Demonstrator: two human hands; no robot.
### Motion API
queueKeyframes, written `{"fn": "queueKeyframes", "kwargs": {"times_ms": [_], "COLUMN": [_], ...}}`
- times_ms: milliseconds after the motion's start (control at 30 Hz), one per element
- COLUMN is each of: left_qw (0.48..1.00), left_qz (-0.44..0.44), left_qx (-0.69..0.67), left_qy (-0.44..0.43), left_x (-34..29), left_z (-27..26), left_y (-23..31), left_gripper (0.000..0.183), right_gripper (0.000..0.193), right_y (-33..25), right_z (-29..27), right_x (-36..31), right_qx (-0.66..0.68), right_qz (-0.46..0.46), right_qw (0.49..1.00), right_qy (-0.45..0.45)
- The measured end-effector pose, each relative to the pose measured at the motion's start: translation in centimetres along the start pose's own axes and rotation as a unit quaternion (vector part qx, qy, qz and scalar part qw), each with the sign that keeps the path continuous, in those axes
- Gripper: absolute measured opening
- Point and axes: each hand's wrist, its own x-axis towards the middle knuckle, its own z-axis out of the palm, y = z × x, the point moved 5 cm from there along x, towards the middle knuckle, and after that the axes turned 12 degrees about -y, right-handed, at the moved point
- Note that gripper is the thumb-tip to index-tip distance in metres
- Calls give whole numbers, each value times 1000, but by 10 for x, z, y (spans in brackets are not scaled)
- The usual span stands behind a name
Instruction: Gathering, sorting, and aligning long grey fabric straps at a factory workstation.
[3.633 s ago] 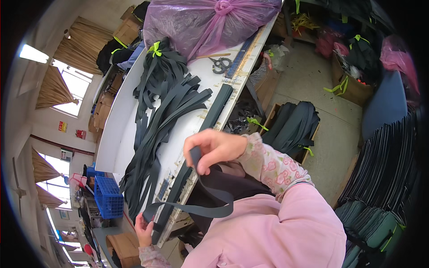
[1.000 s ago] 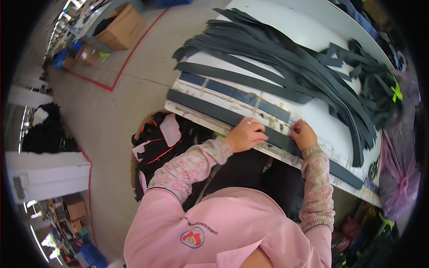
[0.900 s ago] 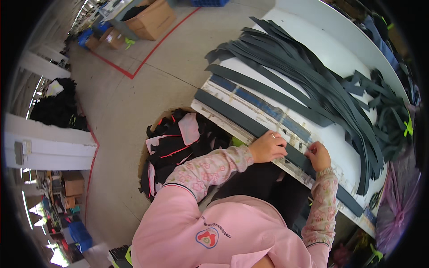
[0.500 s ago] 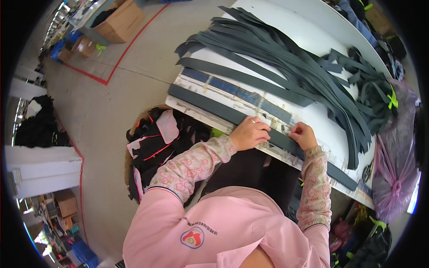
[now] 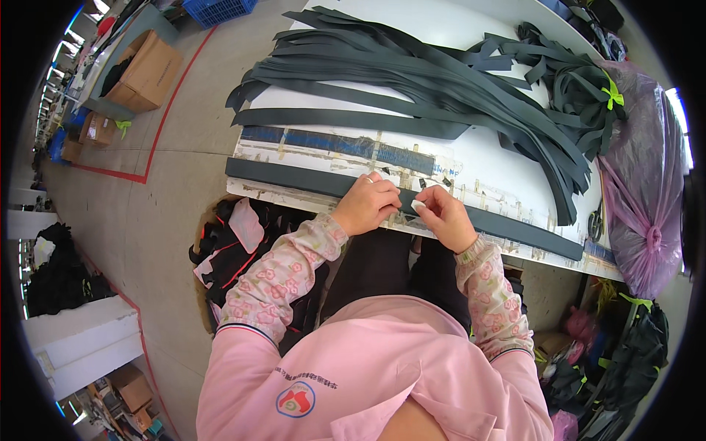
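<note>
A dark grey-green webbing strap [image 5: 294,176] lies straight along the table's near edge, and seems to be several layers stacked. My left hand [image 5: 368,203] is closed over its middle, with fingertips pressing on it. Just to the right, my right hand [image 5: 446,218] pinches a small white piece [image 5: 418,205], which looks like tailor's chalk, close above the strap. Small black bits [image 5: 422,183] lie just beyond the hands. Farther back, a long heap of loose straps [image 5: 412,81] spreads across the white table [image 5: 485,165], with one strap [image 5: 346,119] apart from it.
Scissors [image 5: 594,225] lie at the table's right end, beside a purple plastic bag [image 5: 647,169]. Below the table's left side stands a carton of black and pink pieces [image 5: 246,228]. Dark goods [image 5: 632,367] hang at the lower right. A cardboard box [image 5: 147,70] stands far left.
My right hand has moved left along the strap, nearer to my left hand, and the white piece in it now shows. My left hand stays on the strap. The whole view has shifted.
</note>
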Motion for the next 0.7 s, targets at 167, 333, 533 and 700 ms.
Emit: {"fn": "queueKeyframes", "kwargs": {"times_ms": [167, 333, 533, 700], "left_qw": [1000, 1000, 999, 999], "left_qz": [9, 6, 10, 8], "left_qx": [-13, -17, -9, -5], "left_qy": [16, 22, 32, 34], "left_x": [-1, -2, -2, -4], "left_z": [-1, -1, 0, 0], "left_y": [-1, -3, -1, -2], "left_gripper": [10, 11, 12, 12], "right_gripper": [19, 18, 11, 11], "right_y": [-8, -14, -11, -9], "right_z": [8, 12, 17, 21], "right_x": [2, 5, 9, 11], "right_qx": [-38, -108, -95, -84], "right_qz": [1, -15, -13, 18], "right_qw": [999, 994, 995, 996], "right_qy": [12, 10, 13, 21]}}
